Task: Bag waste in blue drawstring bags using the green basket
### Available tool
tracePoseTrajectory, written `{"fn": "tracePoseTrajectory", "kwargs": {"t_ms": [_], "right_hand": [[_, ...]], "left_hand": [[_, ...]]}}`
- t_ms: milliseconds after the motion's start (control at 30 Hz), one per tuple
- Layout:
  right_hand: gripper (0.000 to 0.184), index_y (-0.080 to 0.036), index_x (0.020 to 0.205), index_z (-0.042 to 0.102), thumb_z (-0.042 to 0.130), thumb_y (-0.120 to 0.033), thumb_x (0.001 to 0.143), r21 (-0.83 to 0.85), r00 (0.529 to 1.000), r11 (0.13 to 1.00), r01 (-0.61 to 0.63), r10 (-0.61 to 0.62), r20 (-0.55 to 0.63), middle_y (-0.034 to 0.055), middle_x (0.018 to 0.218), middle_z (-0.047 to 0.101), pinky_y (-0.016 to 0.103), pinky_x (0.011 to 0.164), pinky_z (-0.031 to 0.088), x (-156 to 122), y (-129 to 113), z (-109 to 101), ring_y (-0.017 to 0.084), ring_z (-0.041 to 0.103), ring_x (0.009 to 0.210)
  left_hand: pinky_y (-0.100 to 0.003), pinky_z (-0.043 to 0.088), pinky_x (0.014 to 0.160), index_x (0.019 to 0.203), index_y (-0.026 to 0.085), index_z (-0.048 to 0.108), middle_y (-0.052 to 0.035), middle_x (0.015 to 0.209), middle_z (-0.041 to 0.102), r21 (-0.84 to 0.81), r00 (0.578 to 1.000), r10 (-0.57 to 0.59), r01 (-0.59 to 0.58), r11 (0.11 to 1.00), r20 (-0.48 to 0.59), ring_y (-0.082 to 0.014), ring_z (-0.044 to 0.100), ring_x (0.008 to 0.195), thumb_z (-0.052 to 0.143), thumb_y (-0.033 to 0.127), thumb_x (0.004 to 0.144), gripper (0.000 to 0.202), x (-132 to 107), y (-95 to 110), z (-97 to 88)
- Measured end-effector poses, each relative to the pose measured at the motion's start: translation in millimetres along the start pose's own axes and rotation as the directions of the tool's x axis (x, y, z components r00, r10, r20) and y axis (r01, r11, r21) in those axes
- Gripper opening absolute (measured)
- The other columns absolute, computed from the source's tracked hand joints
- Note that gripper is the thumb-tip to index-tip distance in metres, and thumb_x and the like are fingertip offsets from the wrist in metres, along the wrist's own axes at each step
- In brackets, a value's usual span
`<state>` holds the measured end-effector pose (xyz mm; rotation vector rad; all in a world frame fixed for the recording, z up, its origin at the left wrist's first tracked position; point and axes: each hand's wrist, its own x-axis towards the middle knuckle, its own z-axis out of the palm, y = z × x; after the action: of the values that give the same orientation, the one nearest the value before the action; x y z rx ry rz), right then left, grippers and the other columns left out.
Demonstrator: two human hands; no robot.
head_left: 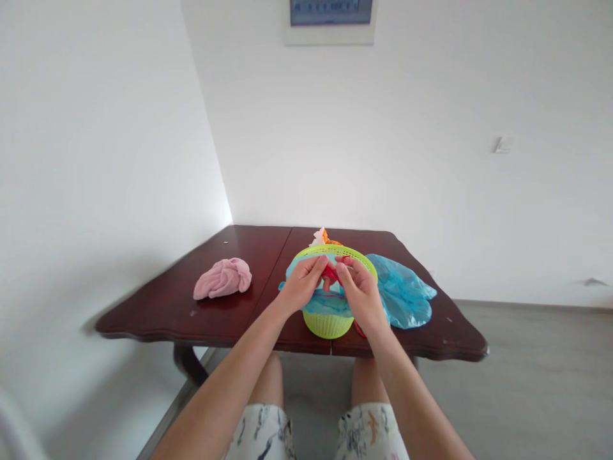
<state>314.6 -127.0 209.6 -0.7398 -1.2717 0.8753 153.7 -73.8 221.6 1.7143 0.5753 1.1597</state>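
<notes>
Above the green plastic basket (328, 326), my left hand (304, 281) and my right hand (360, 291) come close together, fingertips pinched. Between them is a thin red cord (330, 273), bunched at the fingers and gripped from both sides. More red strand shows below my right wrist, near the table's edge. Light blue plastic film (330, 305) drapes over the near rim and front of the basket. My hands hide much of the basket's opening, so its contents cannot be made out.
A crumpled blue plastic bag (402, 291) lies right of the basket, and a bundled pink cloth (223, 278) to the left. Behind the basket sits an orange and white crinkled item (325, 237). All are on a dark wooden table (158, 306) against white walls.
</notes>
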Motion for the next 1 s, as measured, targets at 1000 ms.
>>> {"fn": "tracePoseTrajectory", "kwargs": {"t_ms": [1000], "right_hand": [[0.011, -0.028, 0.107, 0.079, 0.074, -0.032, 0.115, -0.469, 0.857, 0.741, 0.481, -0.511, 0.071, 0.0015, 0.094, 0.080, 0.036, 0.073, 0.056, -26.5, 4.8, -5.3, 0.018, 0.070, 0.078]], "left_hand": [[-0.026, 0.014, 0.048, 0.113, 0.014, 0.082, -0.0078, 0.082, 0.081, -0.084, 0.984, -0.178, 0.175, 0.981, -0.027, -0.0056, 0.023, 0.046, 0.066, 0.085, 0.106, 0.073, 6.6, 3.0, -10.0]]}}
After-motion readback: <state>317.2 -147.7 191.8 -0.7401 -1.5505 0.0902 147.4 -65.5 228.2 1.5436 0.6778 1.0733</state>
